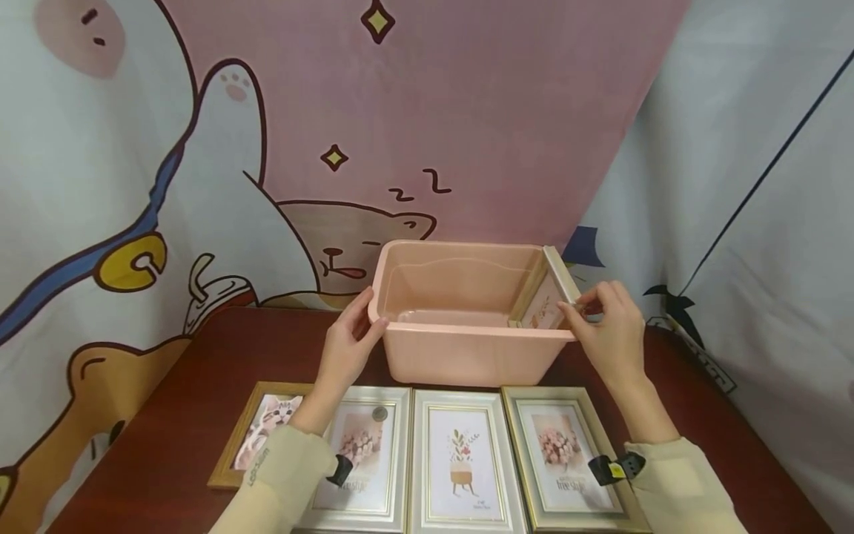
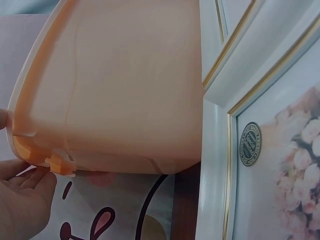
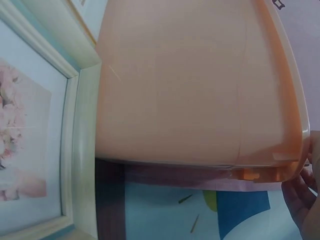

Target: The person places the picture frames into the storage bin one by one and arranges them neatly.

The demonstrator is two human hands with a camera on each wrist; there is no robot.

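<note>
A pink tub (image 1: 477,357) stands toward the far side of the desk (image 1: 160,415), its back rim close to the printed cloth (image 1: 500,111). The left hand (image 1: 348,343) has its grip closed on the near left corner of the rim; the right hand (image 1: 612,332) grips the near right corner, though whether it also touches the tilted frame (image 1: 545,298) cannot be told. That frame leans inside against the right end, with tub floor showing to its left. In front, a wooden frame (image 1: 230,439), a badged white frame (image 1: 402,460), a plant-print frame (image 1: 460,452) and a gold-edged frame (image 1: 567,461) lie in a row, their far edges just beside the tub's base. Desk surface shows left and right of the tub, both forearms reaching over the row.
</note>
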